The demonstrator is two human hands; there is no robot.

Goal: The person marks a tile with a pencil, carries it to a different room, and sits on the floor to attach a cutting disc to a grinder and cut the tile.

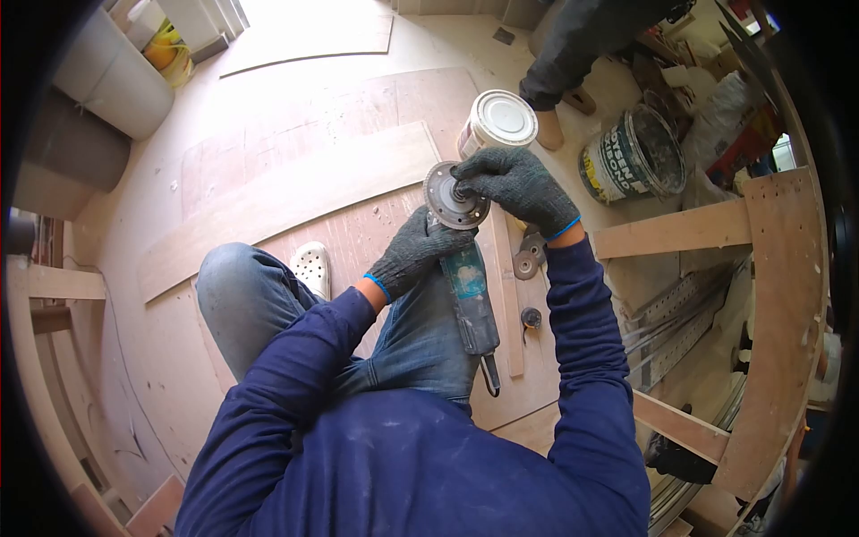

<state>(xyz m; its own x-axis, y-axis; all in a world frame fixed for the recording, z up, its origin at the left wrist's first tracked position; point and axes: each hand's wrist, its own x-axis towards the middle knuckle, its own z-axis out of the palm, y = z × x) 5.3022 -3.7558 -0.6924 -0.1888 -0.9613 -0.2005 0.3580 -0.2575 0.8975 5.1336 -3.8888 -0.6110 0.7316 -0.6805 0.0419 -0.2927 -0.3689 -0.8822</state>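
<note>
An angle grinder [469, 291] lies along my thigh, its body teal and dark and its cord end toward me. My left hand [414, 254], in a dark grey knit glove, is closed around the grinder near its head. A round metal disc [444, 202] with small holes faces up on the head. My right hand [523, 186], gloved the same way, pinches the nut [462, 190] at the disc's centre with thumb and fingers. Part of the nut is hidden by the fingertips.
A lidded white bucket [504, 119] stands just beyond my hands. Worn discs [526, 264] and a small dark round part [531, 318] lie to the right. Another person's leg [573, 54] is near a large bucket [617, 161]. A wooden frame [771, 331] borders the right.
</note>
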